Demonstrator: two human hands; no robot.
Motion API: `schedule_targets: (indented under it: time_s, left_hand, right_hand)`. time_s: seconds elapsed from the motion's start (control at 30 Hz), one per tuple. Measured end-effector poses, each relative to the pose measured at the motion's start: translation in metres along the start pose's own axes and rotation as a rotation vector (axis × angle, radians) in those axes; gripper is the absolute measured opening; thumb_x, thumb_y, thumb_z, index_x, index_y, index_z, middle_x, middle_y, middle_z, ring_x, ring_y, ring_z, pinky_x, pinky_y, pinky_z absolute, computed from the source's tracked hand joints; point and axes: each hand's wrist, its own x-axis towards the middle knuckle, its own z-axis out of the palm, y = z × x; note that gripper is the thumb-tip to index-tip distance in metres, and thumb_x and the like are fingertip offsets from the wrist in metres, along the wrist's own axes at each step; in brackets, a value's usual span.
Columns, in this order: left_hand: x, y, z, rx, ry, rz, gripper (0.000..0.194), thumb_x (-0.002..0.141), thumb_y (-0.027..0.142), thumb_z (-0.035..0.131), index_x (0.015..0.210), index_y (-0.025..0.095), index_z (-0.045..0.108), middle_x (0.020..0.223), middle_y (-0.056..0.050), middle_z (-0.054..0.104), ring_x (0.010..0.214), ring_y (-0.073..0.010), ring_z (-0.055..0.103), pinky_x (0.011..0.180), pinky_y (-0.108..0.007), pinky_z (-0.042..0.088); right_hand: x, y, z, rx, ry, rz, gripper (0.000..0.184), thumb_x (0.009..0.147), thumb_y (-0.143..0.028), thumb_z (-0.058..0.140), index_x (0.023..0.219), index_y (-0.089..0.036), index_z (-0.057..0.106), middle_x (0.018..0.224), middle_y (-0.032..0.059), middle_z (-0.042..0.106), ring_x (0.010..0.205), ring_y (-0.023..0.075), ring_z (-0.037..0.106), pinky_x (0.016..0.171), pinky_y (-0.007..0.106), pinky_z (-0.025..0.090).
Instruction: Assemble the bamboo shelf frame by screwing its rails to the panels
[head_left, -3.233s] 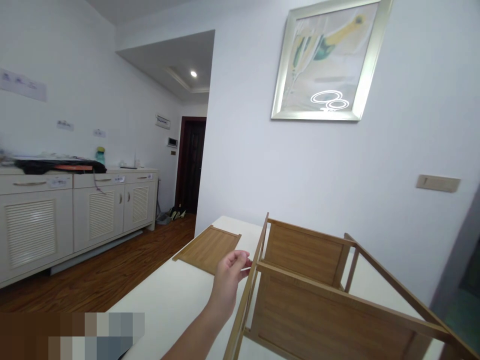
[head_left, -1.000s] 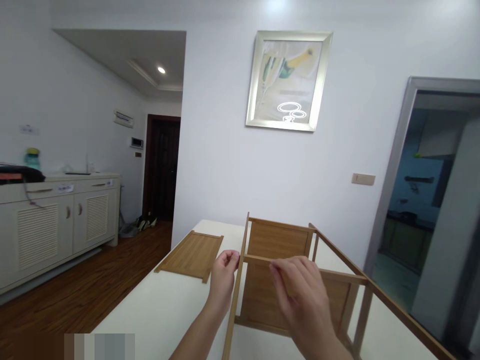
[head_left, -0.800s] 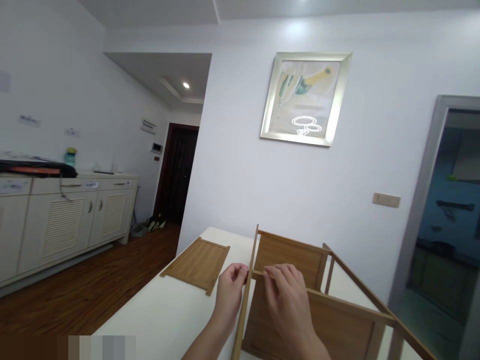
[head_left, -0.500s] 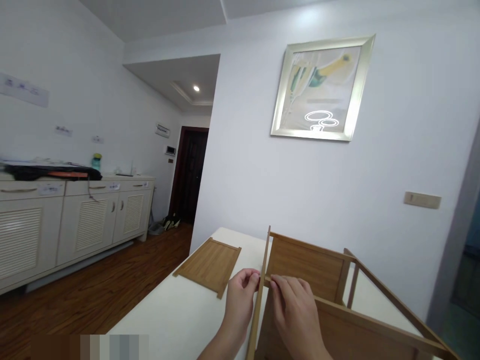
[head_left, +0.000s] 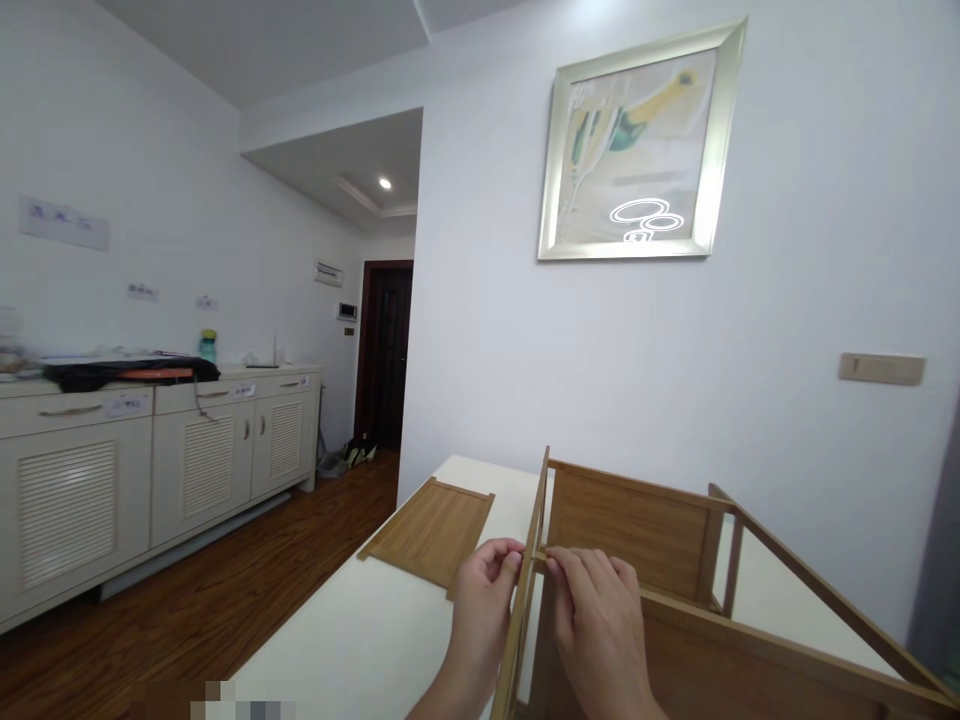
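A brown wooden shelf frame (head_left: 821,590) stands on the white table, with a narrow upright side piece (head_left: 520,610) at its left. My left hand (head_left: 484,595) is closed in a pinch against the left face of that side piece; whatever sits between thumb and forefinger is too small to make out. On the other side, my right hand (head_left: 600,610) grips the end of a wooden panel (head_left: 750,660) where it meets the side piece. Farther back in the frame rises another wooden panel (head_left: 630,530).
A loose flat wooden panel (head_left: 431,530) lies on the white table (head_left: 330,640) to the left. Beyond the wooden floor (head_left: 300,540) stands a white cabinet (head_left: 202,450) with items on top. A wall with a framed picture (head_left: 637,150) is behind the table.
The view has shifted and turned slightly to the left. Both hands stay at the same joint, with little visible change in their grip.
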Motion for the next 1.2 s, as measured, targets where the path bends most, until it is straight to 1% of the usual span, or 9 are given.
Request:
schedule_targets:
  time_s: [0.3, 0.47, 0.53, 0.63, 0.77, 0.9, 0.97, 1.03, 1.2]
  left_hand:
    - [0.004, -0.002, -0.003, 0.011, 0.014, -0.035, 0.035, 0.063, 0.044, 0.079, 0.078, 0.013, 0.076, 0.08, -0.012, 0.076, 0.08, -0.0247, 0.069, 0.08, -0.036, 0.053]
    - [0.006, -0.003, -0.005, -0.02, -0.011, -0.051, 0.033, 0.064, 0.041, 0.08, 0.08, 0.012, 0.076, 0.08, -0.012, 0.076, 0.078, -0.0229, 0.069, 0.078, -0.034, 0.052]
    - [0.006, -0.003, -0.005, -0.023, -0.015, -0.055, 0.033, 0.064, 0.041, 0.08, 0.08, 0.012, 0.075, 0.08, -0.011, 0.075, 0.077, -0.022, 0.068, 0.077, -0.033, 0.052]
    - [0.005, -0.001, -0.005, -0.025, -0.006, -0.063, 0.034, 0.064, 0.04, 0.081, 0.081, 0.012, 0.075, 0.08, -0.01, 0.074, 0.077, -0.021, 0.067, 0.075, -0.031, 0.052]
    - [0.003, 0.0, -0.004, -0.064, 0.009, -0.099, 0.041, 0.065, 0.046, 0.081, 0.086, 0.012, 0.072, 0.081, -0.009, 0.073, 0.078, -0.0201, 0.066, 0.073, -0.03, 0.051]
    - [0.003, -0.002, -0.003, -0.067, -0.035, -0.092, 0.042, 0.07, 0.054, 0.076, 0.077, 0.013, 0.069, 0.074, -0.006, 0.068, 0.073, -0.017, 0.062, 0.072, -0.028, 0.05]
    - [0.004, -0.003, -0.003, -0.02, -0.034, -0.076, 0.041, 0.069, 0.053, 0.076, 0.072, 0.014, 0.068, 0.069, -0.004, 0.066, 0.069, -0.0155, 0.059, 0.069, -0.027, 0.048]
    - [0.004, -0.003, -0.003, 0.01, -0.034, -0.069, 0.04, 0.067, 0.052, 0.078, 0.071, 0.014, 0.069, 0.069, -0.004, 0.067, 0.069, -0.0155, 0.059, 0.069, -0.026, 0.047]
    - [0.002, -0.001, -0.005, -0.053, -0.065, -0.095, 0.035, 0.065, 0.045, 0.08, 0.078, 0.014, 0.074, 0.078, -0.008, 0.072, 0.077, -0.019, 0.064, 0.075, -0.029, 0.049]
  right_hand:
    - [-0.009, 0.0, 0.004, -0.037, 0.01, 0.016, 0.021, 0.099, -0.018, 0.041, 0.097, -0.019, 0.062, 0.083, 0.0046, 0.068, 0.077, 0.0191, 0.058, 0.08, 0.036, 0.034]
    - [-0.007, 0.0, 0.001, -0.122, -0.081, -0.008, 0.021, 0.098, -0.019, 0.04, 0.104, -0.017, 0.061, 0.085, 0.0065, 0.067, 0.078, 0.0217, 0.057, 0.082, 0.04, 0.033]
    - [-0.005, -0.001, -0.001, -0.156, -0.108, -0.019, 0.021, 0.098, -0.02, 0.04, 0.1, -0.018, 0.061, 0.082, 0.006, 0.066, 0.076, 0.0221, 0.055, 0.081, 0.041, 0.033]
    - [-0.003, 0.001, -0.003, -0.13, -0.111, -0.029, 0.022, 0.098, -0.019, 0.039, 0.093, -0.02, 0.06, 0.078, 0.0041, 0.064, 0.073, 0.0211, 0.054, 0.079, 0.039, 0.032]
    - [-0.003, 0.004, -0.003, -0.088, -0.109, -0.03, 0.023, 0.099, -0.019, 0.039, 0.094, -0.02, 0.061, 0.078, 0.0034, 0.065, 0.073, 0.0199, 0.054, 0.078, 0.037, 0.032]
    - [-0.003, 0.004, -0.004, -0.085, -0.113, -0.022, 0.025, 0.1, -0.02, 0.037, 0.094, -0.021, 0.062, 0.079, 0.0032, 0.065, 0.074, 0.0197, 0.055, 0.079, 0.037, 0.031]
    - [-0.002, 0.004, -0.006, -0.087, -0.118, -0.017, 0.026, 0.101, -0.02, 0.037, 0.094, -0.021, 0.062, 0.079, 0.0032, 0.065, 0.074, 0.0195, 0.055, 0.079, 0.037, 0.031]
    - [-0.002, 0.003, -0.007, -0.089, -0.121, -0.011, 0.027, 0.101, -0.02, 0.036, 0.094, -0.02, 0.063, 0.078, 0.003, 0.065, 0.074, 0.019, 0.055, 0.079, 0.037, 0.031]
    - [0.0, 0.001, -0.01, -0.093, -0.12, -0.002, 0.029, 0.101, -0.022, 0.036, 0.091, -0.021, 0.064, 0.077, 0.0023, 0.064, 0.073, 0.0182, 0.055, 0.079, 0.036, 0.031]
